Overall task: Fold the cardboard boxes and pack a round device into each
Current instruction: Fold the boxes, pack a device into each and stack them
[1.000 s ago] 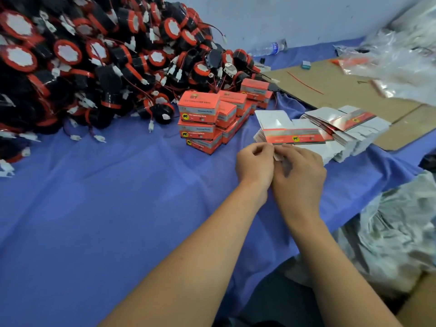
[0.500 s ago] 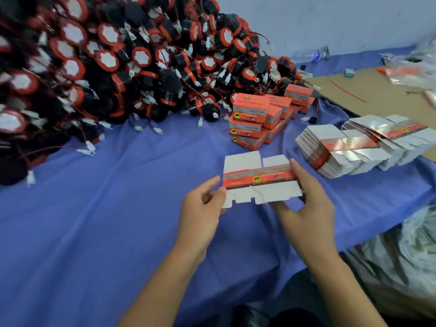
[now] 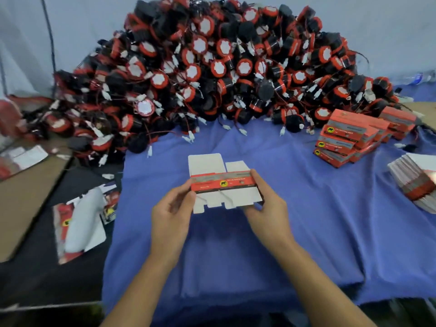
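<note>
I hold one flat, unfolded cardboard box (image 3: 224, 185), white with a red printed band, above the blue cloth. My left hand (image 3: 171, 217) pinches its left end between thumb and fingers. My right hand (image 3: 266, 206) grips its right end, fingers along the edge. A big heap of round black-and-red devices (image 3: 224, 67) with white connectors fills the back of the table. Folded red boxes (image 3: 346, 138) are stacked at the right, beside the heap. A pile of flat box blanks (image 3: 412, 182) lies at the far right edge.
The blue cloth (image 3: 306, 208) covers the table under my hands. To the left lie a brown cardboard sheet (image 3: 26, 185), a dark surface and loose printed packaging (image 3: 80, 218). A pale wall stands behind the heap.
Both hands lifted one flat box off the pile at the right and brought it in front of me. My view swung left, so the heap now sits centred.
</note>
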The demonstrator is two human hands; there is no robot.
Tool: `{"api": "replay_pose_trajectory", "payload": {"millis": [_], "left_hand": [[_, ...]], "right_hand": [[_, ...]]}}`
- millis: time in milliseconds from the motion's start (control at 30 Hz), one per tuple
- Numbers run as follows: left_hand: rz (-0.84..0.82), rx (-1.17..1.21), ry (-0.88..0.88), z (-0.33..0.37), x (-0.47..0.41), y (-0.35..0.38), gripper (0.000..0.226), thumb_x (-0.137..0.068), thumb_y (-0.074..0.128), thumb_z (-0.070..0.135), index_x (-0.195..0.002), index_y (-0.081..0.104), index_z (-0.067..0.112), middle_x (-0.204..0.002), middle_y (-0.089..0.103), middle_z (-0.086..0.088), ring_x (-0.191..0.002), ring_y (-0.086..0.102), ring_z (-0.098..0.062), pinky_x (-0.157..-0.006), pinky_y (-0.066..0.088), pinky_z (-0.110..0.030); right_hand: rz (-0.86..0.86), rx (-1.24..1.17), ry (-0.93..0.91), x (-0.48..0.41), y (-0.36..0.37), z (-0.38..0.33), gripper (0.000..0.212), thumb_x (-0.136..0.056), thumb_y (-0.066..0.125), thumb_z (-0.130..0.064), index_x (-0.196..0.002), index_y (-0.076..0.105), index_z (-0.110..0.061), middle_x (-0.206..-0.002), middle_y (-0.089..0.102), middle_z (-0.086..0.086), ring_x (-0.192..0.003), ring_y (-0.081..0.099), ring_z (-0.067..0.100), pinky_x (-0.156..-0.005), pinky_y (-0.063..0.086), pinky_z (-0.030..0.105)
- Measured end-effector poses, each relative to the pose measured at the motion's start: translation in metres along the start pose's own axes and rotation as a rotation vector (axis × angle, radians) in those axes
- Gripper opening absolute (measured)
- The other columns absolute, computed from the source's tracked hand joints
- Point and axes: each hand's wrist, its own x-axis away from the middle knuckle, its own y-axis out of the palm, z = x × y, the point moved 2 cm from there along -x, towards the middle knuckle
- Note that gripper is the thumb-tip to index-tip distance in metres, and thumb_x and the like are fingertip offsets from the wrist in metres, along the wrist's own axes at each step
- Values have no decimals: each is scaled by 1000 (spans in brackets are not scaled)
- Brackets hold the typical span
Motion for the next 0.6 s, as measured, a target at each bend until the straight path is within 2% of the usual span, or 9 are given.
{"api": "replay_pose_trajectory", "payload": {"millis": [100, 200, 333, 433, 500, 600], "left_hand": [[-1, -51, 26, -14, 0, -12, 29, -102, 60, 7, -122, 71, 25, -121, 73, 21, -120, 64, 2, -99, 50, -16], [-18, -72, 18, -24, -4, -17, 31, -104, 59, 11, -132, 69, 18, -128, 70, 18, -124, 61, 1, -103, 49, -18], [-44, -95, 2, -28, -5, -18, 37, -102, 61, 8, -136, 66, 18, -126, 72, 17, -118, 65, -2, -99, 52, -21], [-90, -102, 0, -29, -4, -18, 42, -99, 65, 9, -140, 63, 21, -127, 71, 12, -114, 67, -5, -91, 53, -17], [-110, -107, 16, -28, -4, -18, 41, -98, 67, 8, -135, 65, 26, -129, 70, 10, -115, 66, -5, -90, 53, -17], [-209, -171, 71, -27, -2, -13, 40, -94, 74, 14, -127, 66, 34, -132, 66, 11, -120, 64, -8, -94, 55, -27]], "right_hand": [[-75, 43, -24, 3, 14, -7, 74, -83, 74, -29, -123, 39, -80, -107, 60, -48, -99, 60, -21, -72, 42, -3], [-104, 49, -11, 2, 15, -11, 68, -72, 74, -53, -118, 35, -85, -111, 59, -49, -103, 57, -23, -76, 40, -5], [-126, 37, -38, 3, 12, -10, 69, -72, 83, -51, -124, 44, -74, -114, 64, -42, -105, 60, -19, -79, 41, -4], [-117, 15, -22, 3, 11, -6, 76, -69, 85, -52, -124, 39, -77, -117, 59, -47, -109, 56, -21, -82, 39, -5], [-134, 12, 6, 2, 11, -1, 84, -67, 89, -47, -129, 40, -73, -119, 59, -46, -111, 56, -20, -83, 40, -3], [-238, 51, 0, 3, 16, 0, 89, -65, 90, -48, -134, 40, -71, -116, 65, -37, -109, 62, -10, -81, 49, 7]]}}
